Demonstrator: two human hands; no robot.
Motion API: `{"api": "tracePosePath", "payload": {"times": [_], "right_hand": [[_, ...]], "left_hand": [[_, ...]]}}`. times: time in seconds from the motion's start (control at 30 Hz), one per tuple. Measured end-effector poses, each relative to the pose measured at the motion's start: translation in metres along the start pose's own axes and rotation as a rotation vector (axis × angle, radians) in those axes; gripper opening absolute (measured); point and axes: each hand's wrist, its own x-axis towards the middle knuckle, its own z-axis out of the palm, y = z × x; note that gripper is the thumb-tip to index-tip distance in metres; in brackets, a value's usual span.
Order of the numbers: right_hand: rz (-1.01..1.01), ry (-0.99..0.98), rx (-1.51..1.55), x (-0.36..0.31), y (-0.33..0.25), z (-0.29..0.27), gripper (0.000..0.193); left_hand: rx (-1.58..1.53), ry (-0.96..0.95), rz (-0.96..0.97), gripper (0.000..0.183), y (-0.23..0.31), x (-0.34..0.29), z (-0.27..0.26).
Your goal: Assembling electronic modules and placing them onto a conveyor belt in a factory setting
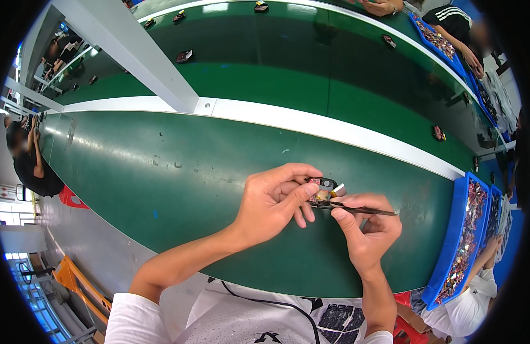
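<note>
Over the green worktop my left hand (279,198) is closed round a small black electronic device (324,184). Its inside shows, with red and yellowish parts and a white piece sticking out at the right. My right hand (368,229) pinches dark tweezers (365,210), which lie nearly level and point left. Their tips reach the lower edge of the device, next to my left fingertips. Whether the tips grip a part is too small to tell.
A blue bin (457,229) of small colourful parts stands at the right end of the worktop (179,195). Beyond a white rail (311,127) runs a green conveyor (265,80) carrying several small devices. A white post (133,51) rises at the left. Other people work at both sides.
</note>
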Motion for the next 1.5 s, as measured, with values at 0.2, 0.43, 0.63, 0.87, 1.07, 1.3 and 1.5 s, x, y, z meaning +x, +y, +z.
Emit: {"api": "tracePosePath", "payload": {"times": [0.2, 0.43, 0.63, 0.87, 1.07, 1.3, 1.5], "right_hand": [[-0.056, 0.006, 0.007, -0.001, 0.004, 0.003, 0.016], [-0.235, -0.034, -0.1, 0.001, 0.001, 0.004, 0.015], [-0.292, -0.047, -0.176, 0.002, -0.002, 0.005, 0.014], [-0.326, -0.07, -0.216, -0.001, -0.002, 0.006, 0.014], [-0.34, -0.078, -0.226, -0.002, -0.002, 0.01, 0.015], [-0.317, -0.052, -0.206, -0.001, -0.003, 0.009, 0.016], [-0.329, -0.078, -0.221, -0.001, -0.002, 0.01, 0.016]], "left_hand": [[-0.036, -0.001, -0.063, 0.024, 0.004, -0.001, 0.002], [-0.069, 0.002, -0.096, 0.023, 0.003, 0.0, 0.001], [-0.096, -0.026, -0.192, 0.024, 0.003, 0.003, -0.001], [-0.024, -0.037, -0.175, 0.027, 0.001, 0.003, 0.0], [-0.024, -0.029, -0.203, 0.022, 0.001, 0.003, -0.002], [-0.079, -0.047, -0.228, 0.02, 0.004, 0.007, -0.005], [0.035, -0.048, -0.246, 0.016, 0.006, 0.006, -0.004]]}}
